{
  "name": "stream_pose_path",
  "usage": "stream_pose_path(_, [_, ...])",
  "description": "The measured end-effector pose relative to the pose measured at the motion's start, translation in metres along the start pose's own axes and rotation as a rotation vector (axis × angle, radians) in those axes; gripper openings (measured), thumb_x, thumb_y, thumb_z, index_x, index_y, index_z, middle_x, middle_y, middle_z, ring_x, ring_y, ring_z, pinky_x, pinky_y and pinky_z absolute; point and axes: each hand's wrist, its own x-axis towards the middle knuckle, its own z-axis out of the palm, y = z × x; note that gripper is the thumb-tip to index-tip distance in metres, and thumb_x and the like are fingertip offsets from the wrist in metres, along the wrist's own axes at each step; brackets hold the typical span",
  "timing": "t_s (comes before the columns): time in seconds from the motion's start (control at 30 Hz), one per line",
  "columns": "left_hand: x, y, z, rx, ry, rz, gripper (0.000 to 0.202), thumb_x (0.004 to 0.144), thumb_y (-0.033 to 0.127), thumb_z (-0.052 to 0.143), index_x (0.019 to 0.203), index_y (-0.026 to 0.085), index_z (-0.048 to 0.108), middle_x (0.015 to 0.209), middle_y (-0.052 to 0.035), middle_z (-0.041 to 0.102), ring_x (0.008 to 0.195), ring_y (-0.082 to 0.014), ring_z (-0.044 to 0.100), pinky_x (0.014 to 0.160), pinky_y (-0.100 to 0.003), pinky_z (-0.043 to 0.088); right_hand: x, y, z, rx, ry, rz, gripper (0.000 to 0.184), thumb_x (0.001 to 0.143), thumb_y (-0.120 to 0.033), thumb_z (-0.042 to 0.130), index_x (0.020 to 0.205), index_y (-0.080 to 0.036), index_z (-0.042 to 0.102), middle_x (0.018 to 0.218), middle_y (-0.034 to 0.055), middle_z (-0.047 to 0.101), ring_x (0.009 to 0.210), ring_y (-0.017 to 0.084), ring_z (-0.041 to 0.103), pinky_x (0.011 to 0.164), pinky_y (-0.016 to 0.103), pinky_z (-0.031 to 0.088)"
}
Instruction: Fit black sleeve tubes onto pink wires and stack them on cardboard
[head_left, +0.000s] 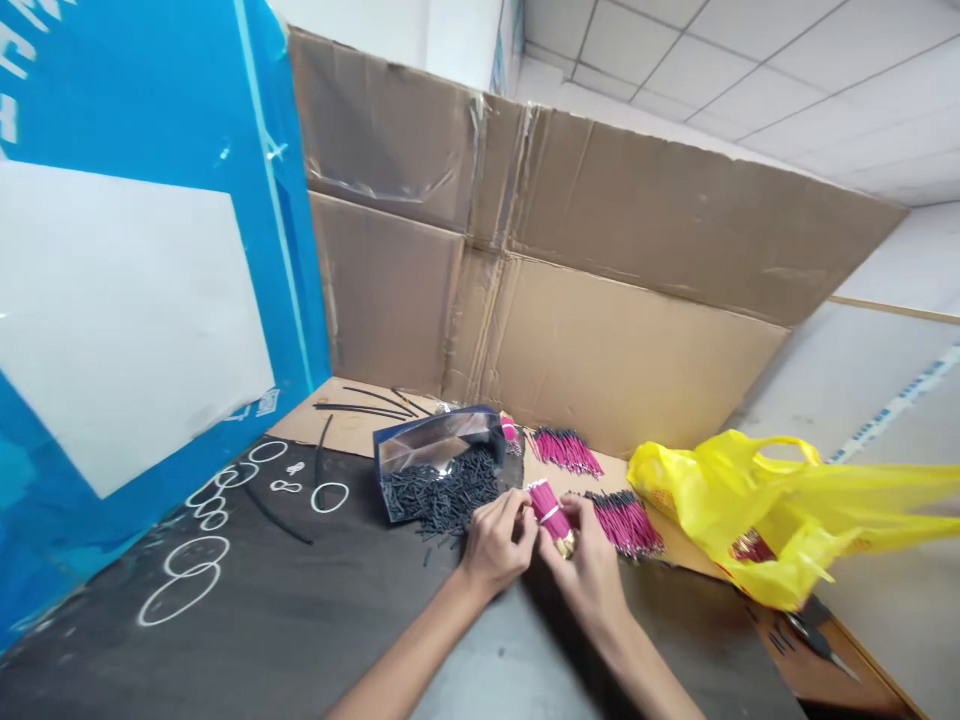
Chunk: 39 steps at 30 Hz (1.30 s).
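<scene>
Bundle [551,511] tilts within the curled right hand [589,565], likely for steadiness. Left hand [496,542], half closed, sits alongside, hold unclear.

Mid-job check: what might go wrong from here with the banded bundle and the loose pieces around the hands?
If the white band slips, the magenta bundle in the right hand might scatter.

The left hand is near black pieces spilling from the open box; a bump could spread them.

The right hand could disturb the loose magenta row beside it.
</scene>
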Motion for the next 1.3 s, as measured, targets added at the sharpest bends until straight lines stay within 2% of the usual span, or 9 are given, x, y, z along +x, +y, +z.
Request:
stream_pose_path(0.1, [-0.011,0.005,-0.016,-0.055,-0.103,0.068,0.011,0.100,0.021,0.050,0.098,0.019,0.061,0.086,-0.0043,0.068,0.077,-0.0175,0.067,0.074,-0.028,0.051,-0.029,-0.004,0.009,0.028,0.016,0.025,0.037,0.094,-0.033,0.061,0.126,-0.020,0.049,0.115,0.0102,0.069,0.102,0.025,0.071,0.088,0.038,0.057])
stream_pose_path(0.17, [-0.017,0.007,-0.025,-0.073,-0.158,0.066,0.010,0.100,0.023,0.054,0.104,0.019,0.062,0.092,-0.0053,0.069,0.083,-0.0182,0.067,0.077,-0.029,0.051,-0.034,-0.008,0.014,0.072,-0.038,0.037,0.035,0.093,-0.033,0.063,0.123,-0.020,0.050,0.112,0.0090,0.070,0.099,0.025,0.072,0.086,0.037,0.057])
stream_pose_path(0.23, [-0.019,0.008,-0.031,-0.067,-0.209,0.025,0.011,0.100,0.023,0.054,0.102,0.019,0.064,0.093,-0.0058,0.067,0.084,-0.0181,0.067,0.076,-0.028,0.051,-0.034,-0.010,0.016,0.109,-0.077,0.035,0.033,0.091,-0.032,0.064,0.120,-0.021,0.052,0.109,0.0077,0.070,0.097,0.024,0.072,0.085,0.036,0.057])
stream_pose_path(0.5, [-0.015,0.010,-0.030,-0.133,-0.337,-0.161,0.018,0.100,0.023,0.053,0.091,0.020,0.068,0.089,-0.0037,0.068,0.083,-0.0173,0.066,0.079,-0.027,0.051,-0.034,0.001,0.017,0.007,-0.054,-0.040,0.039,0.086,-0.021,0.063,0.123,-0.020,0.049,0.111,0.0101,0.064,0.101,0.026,0.066,0.088,0.040,0.056])
stream_pose_path(0.7, [-0.010,0.014,-0.031,-0.071,-0.423,-0.318,0.015,0.094,0.021,0.056,0.082,0.020,0.065,0.076,0.0009,0.063,0.066,-0.0132,0.059,0.063,-0.025,0.045,-0.035,-0.001,0.015,-0.135,-0.145,-0.140,0.040,0.088,-0.015,0.058,0.126,-0.021,0.047,0.109,0.0116,0.059,0.098,0.028,0.061,0.082,0.043,0.058])
stream_pose_path(0.83, [-0.014,0.020,-0.029,0.039,-0.407,-0.349,0.013,0.090,0.018,0.055,0.077,0.020,0.060,0.073,0.0021,0.060,0.064,-0.0129,0.057,0.063,-0.025,0.043,-0.035,-0.005,0.013,-0.143,-0.195,-0.131,0.045,0.089,-0.016,0.059,0.131,-0.020,0.045,0.108,0.0115,0.057,0.098,0.029,0.058,0.082,0.044,0.057])
stream_pose_path(1.0, [-0.021,0.020,-0.026,0.091,-0.378,-0.301,0.012,0.088,0.017,0.053,0.076,0.020,0.056,0.073,0.0014,0.058,0.066,-0.0140,0.057,0.063,-0.026,0.042,-0.035,-0.009,0.010,-0.080,-0.206,-0.111,0.046,0.092,-0.023,0.061,0.135,-0.019,0.043,0.108,0.0111,0.056,0.099,0.028,0.057,0.085,0.043,0.056])
stream_pose_path(1.2, [-0.018,0.022,-0.027,-0.021,-0.284,-0.272,0.011,0.086,0.012,0.051,0.080,0.020,0.055,0.080,-0.0010,0.058,0.077,-0.0170,0.058,0.073,-0.028,0.047,-0.031,-0.017,0.003,0.025,-0.188,-0.103,0.046,0.087,-0.024,0.064,0.129,-0.019,0.046,0.108,0.0104,0.061,0.098,0.027,0.059,0.086,0.044,0.053])
stream_pose_path(1.3, [-0.014,0.026,-0.031,-0.057,-0.238,-0.277,0.012,0.086,0.010,0.050,0.083,0.019,0.058,0.083,-0.0014,0.061,0.081,-0.0172,0.060,0.076,-0.028,0.048,-0.028,-0.019,-0.001,0.118,-0.212,-0.094,0.039,0.088,-0.024,0.062,0.125,-0.020,0.051,0.108,0.0097,0.063,0.099,0.026,0.060,0.088,0.042,0.052])
